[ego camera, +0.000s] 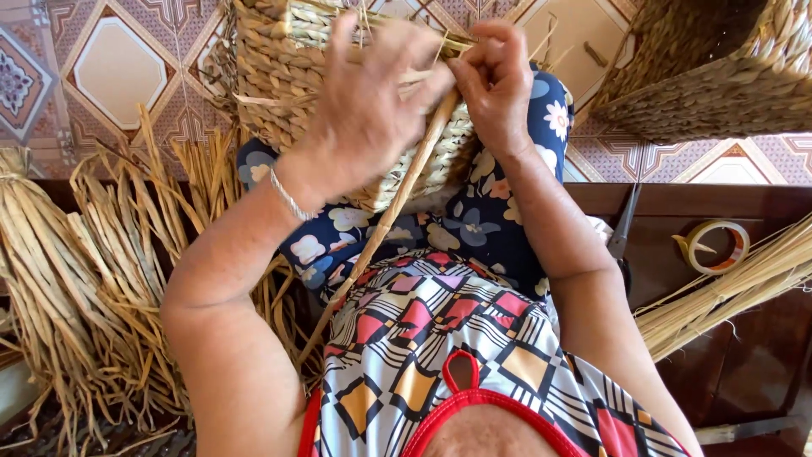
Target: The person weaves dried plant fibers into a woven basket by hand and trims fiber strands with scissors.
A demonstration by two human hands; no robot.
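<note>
Half-woven tan straw basket (279, 76) propped on lap under both hands for bracing. Left hand (364, 110) spread flat, pinning weave. Right hand (499, 80) pinched shut on long dried reed strand (385, 220) trailing lapward.
</note>
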